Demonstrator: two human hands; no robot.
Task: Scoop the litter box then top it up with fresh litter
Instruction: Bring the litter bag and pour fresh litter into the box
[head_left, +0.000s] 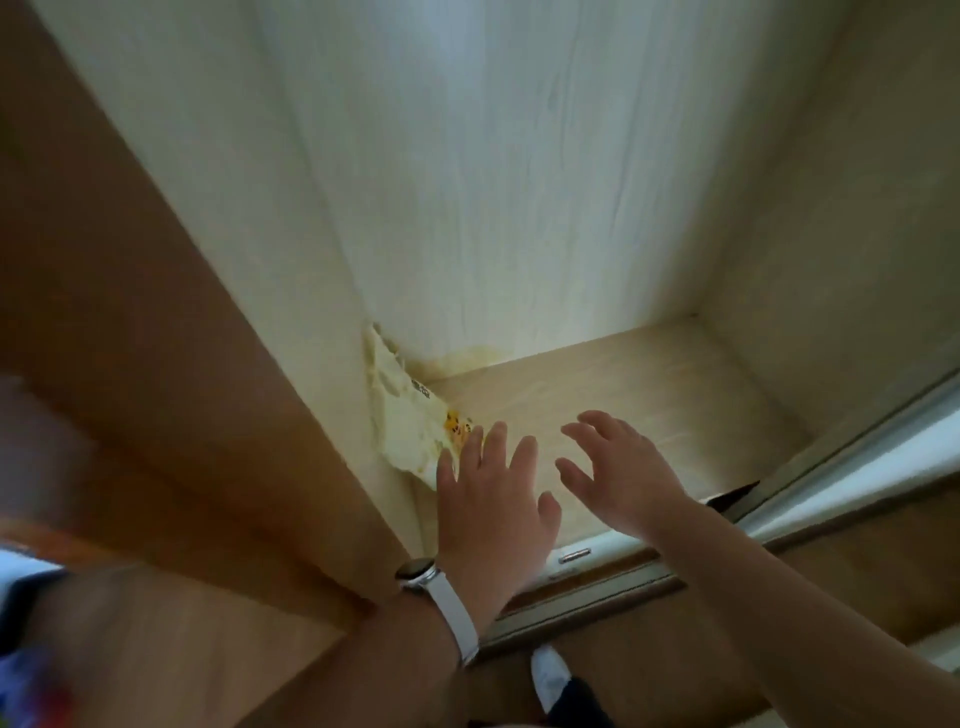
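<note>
A pale cream bag (408, 415) with yellow print stands slumped in the back left corner of a closet floor (623, 395), leaning on the left wall. My left hand (493, 499), a white watch on its wrist, reaches toward the bag with fingers spread; the fingertips are at the bag's near edge. My right hand (618, 467) hovers open just right of it, above the closet floor. Neither hand holds anything. No litter box or scoop is in view.
A brown wooden panel (182, 389) bounds the closet on the left. A sliding-door track (649, 561) runs along the closet's front edge, with a white door frame (857, 467) at right. My foot in a white sock (550, 670) stands on the wood floor below.
</note>
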